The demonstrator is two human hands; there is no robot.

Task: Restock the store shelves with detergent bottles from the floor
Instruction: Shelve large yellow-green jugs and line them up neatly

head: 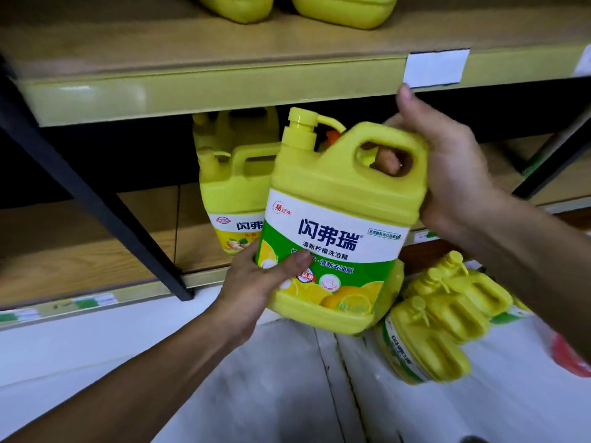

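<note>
– Two hands were on the detergent bottle [335,219]: right hand [447,167] hooked through its handle, left hand [256,282] gripping the lower corner, thumb over the label.
– Any writing?
– "闪弗瑞" in big dark-blue characters, "清新柠檬洗洁精" beneath, lemons below. It hung tilted before the lower shelf [80,251], under the upper shelf edge [224,94] with its blank white tag [436,68].
– Around it?
– A ginger-labelled bottle [230,193] stood just behind on that shelf; more yellow bottles [441,321] sat on the floor [287,378], and a black post [96,199] crossed at left.

Detergent bottle [339,225] held upright: right hand [447,167] grips handle, left hand [259,282] at seven o'clock supports base.
</note>
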